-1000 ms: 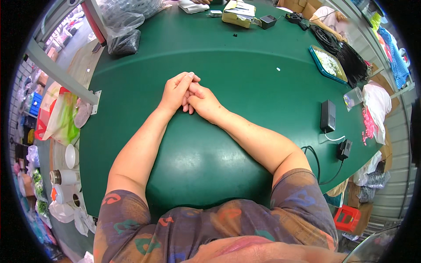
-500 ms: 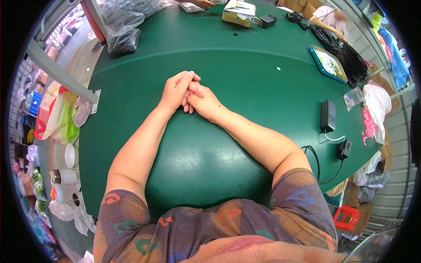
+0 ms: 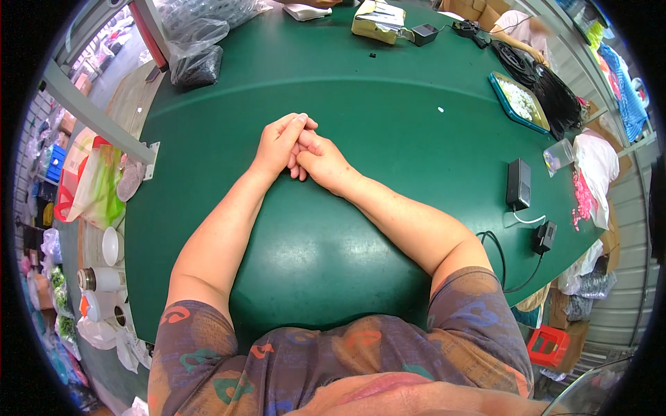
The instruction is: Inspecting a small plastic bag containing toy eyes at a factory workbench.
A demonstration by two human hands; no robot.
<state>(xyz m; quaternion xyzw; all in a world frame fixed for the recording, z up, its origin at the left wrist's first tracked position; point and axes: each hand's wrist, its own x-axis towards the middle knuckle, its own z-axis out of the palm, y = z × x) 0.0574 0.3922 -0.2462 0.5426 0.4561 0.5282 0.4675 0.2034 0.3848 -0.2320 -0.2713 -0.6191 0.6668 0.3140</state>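
Two bare hands resting together near the middle of a green bench (image 3: 388, 90) — left hand (image 3: 277, 142) laid over right hand (image 3: 322, 161), fingers loosely interlaced, holding nothing, both forearms flat on the surface. Nothing within reach of the fingers; bench bare around the clasp.

Nearest things well apart, toward the right edge: one black power adapter (image 3: 518, 183) lying flat, then one smaller black plug block (image 3: 543, 236) at the very edge with a black cable looping off it. Further up the right edge, one teal tray (image 3: 519, 99) of small pale pieces, a heap of black cables (image 3: 541, 83) just beside it, one small clear tub (image 3: 559, 157). At the far edge, one yellowish carton (image 3: 378, 19) and one small black box (image 3: 423, 33) beside it. At the far left corner, one clear bag of dark parts (image 3: 196, 66).

Judged as a rest pose: best kept with wrists relaxed, weight on the forearms, elbows clear of the cable at the right edge — no pulling on it.

Count: two hands, one adapter, one plug block, one tray, one tub, one carton, one black box, one bag. Another person's arm (image 3: 517, 43) just visible at the far right corner.
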